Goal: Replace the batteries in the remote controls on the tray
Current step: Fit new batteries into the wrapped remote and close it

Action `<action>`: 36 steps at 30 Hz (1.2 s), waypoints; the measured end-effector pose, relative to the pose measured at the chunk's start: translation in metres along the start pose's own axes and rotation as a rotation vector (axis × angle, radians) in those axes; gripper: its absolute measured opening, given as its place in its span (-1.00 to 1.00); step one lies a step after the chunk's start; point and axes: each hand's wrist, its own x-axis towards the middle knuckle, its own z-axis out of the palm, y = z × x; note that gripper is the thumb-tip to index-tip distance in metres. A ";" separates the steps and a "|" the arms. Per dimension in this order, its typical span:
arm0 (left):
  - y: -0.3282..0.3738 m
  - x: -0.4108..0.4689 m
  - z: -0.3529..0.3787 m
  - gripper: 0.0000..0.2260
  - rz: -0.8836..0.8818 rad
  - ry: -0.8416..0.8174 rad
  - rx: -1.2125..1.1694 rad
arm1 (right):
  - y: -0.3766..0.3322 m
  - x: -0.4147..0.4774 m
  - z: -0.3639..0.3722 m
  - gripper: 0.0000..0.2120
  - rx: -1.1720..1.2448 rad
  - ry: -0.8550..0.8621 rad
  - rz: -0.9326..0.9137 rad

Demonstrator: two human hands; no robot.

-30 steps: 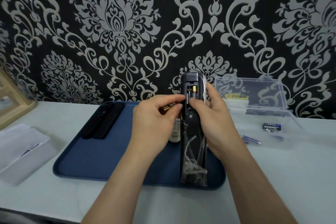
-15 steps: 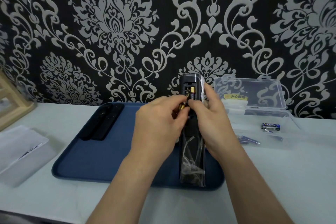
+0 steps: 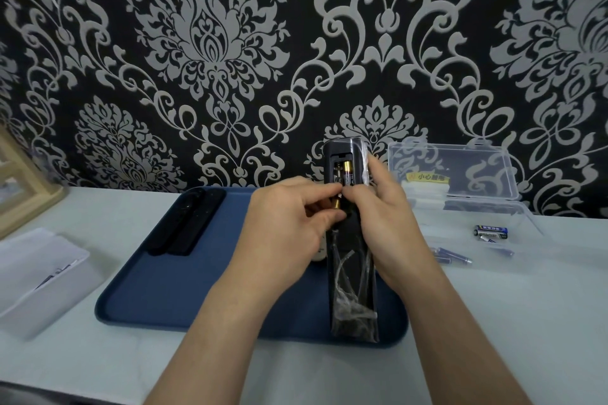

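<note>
Upright over the blue tray (image 3: 158, 299), a black remote (image 3: 353, 289) in clear wrap stands with its lower end on the tray and its open battery compartment (image 3: 339, 171) facing the camera. The right hand (image 3: 391, 227) grips the remote's right edge, fingers curled round it. The left hand (image 3: 286, 227) pinches a gold-tipped battery (image 3: 336, 204) just below the compartment, where a seated battery (image 3: 348, 174) fills the right slot. Behind the left hand a white remote (image 3: 318, 252) is mostly hidden. Two black remotes (image 3: 187, 223) lie at the tray's far left. To the right, a clear plastic box (image 3: 460, 171) stands open, with loose batteries (image 3: 490, 232) nearby.
</note>
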 end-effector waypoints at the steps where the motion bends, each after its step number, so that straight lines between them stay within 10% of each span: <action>1: 0.000 0.000 0.001 -0.71 0.015 0.018 0.025 | 0.000 0.000 0.000 -0.60 -0.007 0.000 -0.001; 30: 0.010 0.004 0.002 -0.54 -0.444 0.215 -0.672 | -0.004 -0.005 0.017 -0.63 -0.066 -0.101 -0.076; 36: 0.002 0.006 -0.007 -0.57 -0.449 0.045 -0.764 | -0.003 -0.004 0.011 -0.70 0.037 -0.103 -0.020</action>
